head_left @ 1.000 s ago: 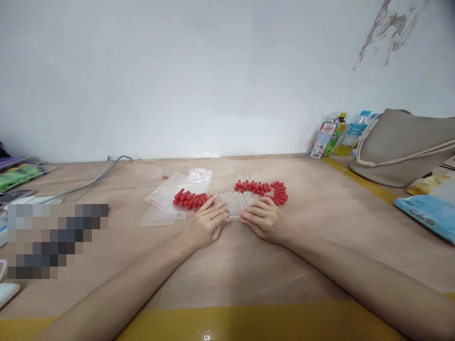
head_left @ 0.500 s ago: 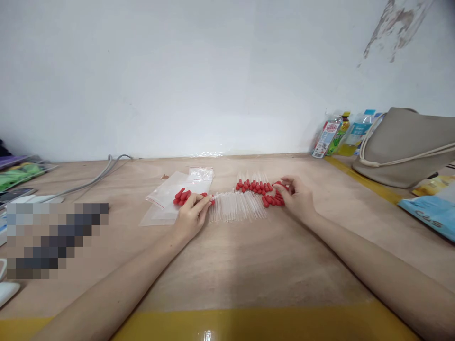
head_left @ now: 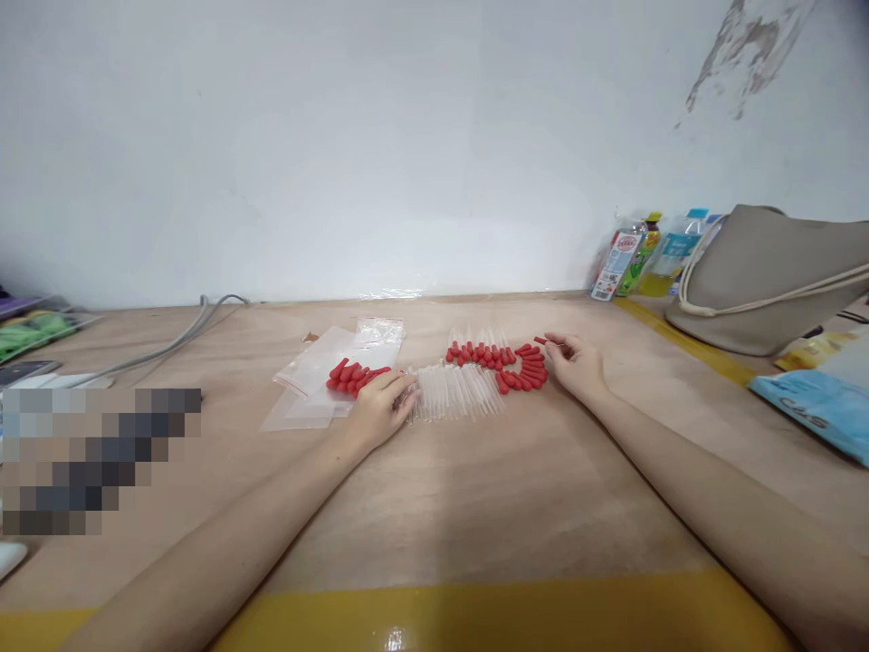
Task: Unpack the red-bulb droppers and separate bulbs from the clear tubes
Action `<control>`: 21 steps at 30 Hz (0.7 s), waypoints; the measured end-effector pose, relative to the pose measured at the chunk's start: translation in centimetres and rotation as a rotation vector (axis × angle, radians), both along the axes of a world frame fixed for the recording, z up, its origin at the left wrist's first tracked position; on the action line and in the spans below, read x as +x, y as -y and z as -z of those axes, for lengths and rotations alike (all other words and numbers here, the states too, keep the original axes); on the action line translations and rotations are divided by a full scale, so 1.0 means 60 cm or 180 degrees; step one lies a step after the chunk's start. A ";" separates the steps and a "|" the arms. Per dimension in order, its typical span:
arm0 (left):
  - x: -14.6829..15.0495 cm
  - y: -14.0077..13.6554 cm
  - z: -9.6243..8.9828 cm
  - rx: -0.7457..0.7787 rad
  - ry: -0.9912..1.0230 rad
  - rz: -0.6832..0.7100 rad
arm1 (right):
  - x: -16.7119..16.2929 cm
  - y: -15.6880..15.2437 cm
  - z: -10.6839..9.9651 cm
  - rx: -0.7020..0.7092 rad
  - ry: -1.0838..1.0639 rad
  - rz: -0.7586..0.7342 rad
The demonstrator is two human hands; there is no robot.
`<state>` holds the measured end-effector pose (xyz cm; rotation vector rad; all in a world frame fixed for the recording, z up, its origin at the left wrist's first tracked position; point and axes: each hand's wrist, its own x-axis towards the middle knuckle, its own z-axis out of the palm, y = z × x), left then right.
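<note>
My left hand (head_left: 384, 407) is closed at the left end of a row of thin clear tubes (head_left: 452, 394); whatever lies between its fingertips is too small to make out. Under and beside its knuckles is a pile of red rubber dropper bulbs (head_left: 348, 373), partly hidden by the hand. My right hand (head_left: 577, 364) pinches one red rubber bulb (head_left: 541, 340) just above the table. To its left, several red bulbs (head_left: 533, 367) lie in a curved line. Behind the tube row, clear droppers with red bulbs (head_left: 481, 353) lie side by side, tips toward the wall.
Clear plastic zip bags (head_left: 305, 398) lie under and behind the left bulb pile. A grey cable (head_left: 176, 342) runs along the left. At the right stand drink bottles (head_left: 672, 258), a grey bag (head_left: 767, 281) and a blue packet (head_left: 807, 412). Yellow tape (head_left: 489, 611) marks the front edge.
My right hand has drawn back slightly to the right from the curved line of bulbs, with one bulb in its fingers. My left hand has shifted slightly right, its fingers curling down at the tubes.
</note>
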<state>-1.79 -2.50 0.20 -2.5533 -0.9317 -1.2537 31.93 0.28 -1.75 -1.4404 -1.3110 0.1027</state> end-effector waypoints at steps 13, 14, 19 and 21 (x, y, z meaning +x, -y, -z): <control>-0.001 0.014 -0.016 -0.0208 -0.0304 0.0156 | 0.008 -0.001 0.005 -0.0311 0.0497 -0.0127; -0.002 0.014 -0.017 -0.0203 -0.0326 0.0171 | 0.008 -0.001 0.005 -0.0341 0.0517 -0.0130; -0.005 0.013 -0.019 -0.0051 -0.0464 -0.0001 | 0.006 0.000 0.002 -0.0311 0.0556 -0.0101; -0.006 0.014 -0.020 -0.0028 -0.0578 -0.0084 | 0.005 0.002 0.000 -0.0217 0.0592 -0.0010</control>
